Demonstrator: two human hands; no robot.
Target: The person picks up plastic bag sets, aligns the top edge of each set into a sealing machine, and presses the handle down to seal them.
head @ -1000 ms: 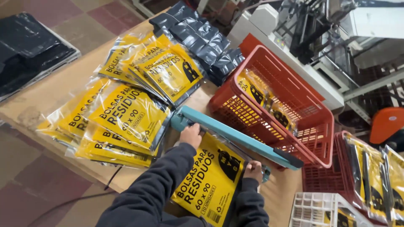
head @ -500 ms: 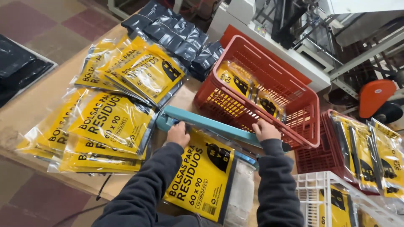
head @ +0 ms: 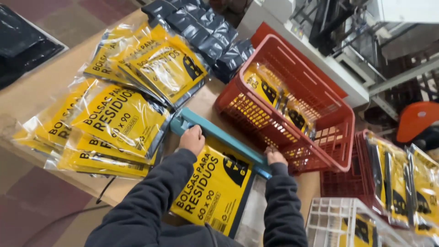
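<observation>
Sealer bar [head: 219, 136], teal and long, runs from ten o'clock to four o'clock across the surface [head: 32, 98], right under your hands. Your left hand [head: 192, 139] is curled on its upper end, your right hand [head: 275, 157] presses its lower end, and the yellow packet [head: 212, 187] lies beneath, toward six o'clock.

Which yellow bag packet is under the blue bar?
The yellow plastic packet lying between the person's sleeves, its top edge under the teal bar both hands press. The other yellow packets sit in piles or baskets.
</observation>
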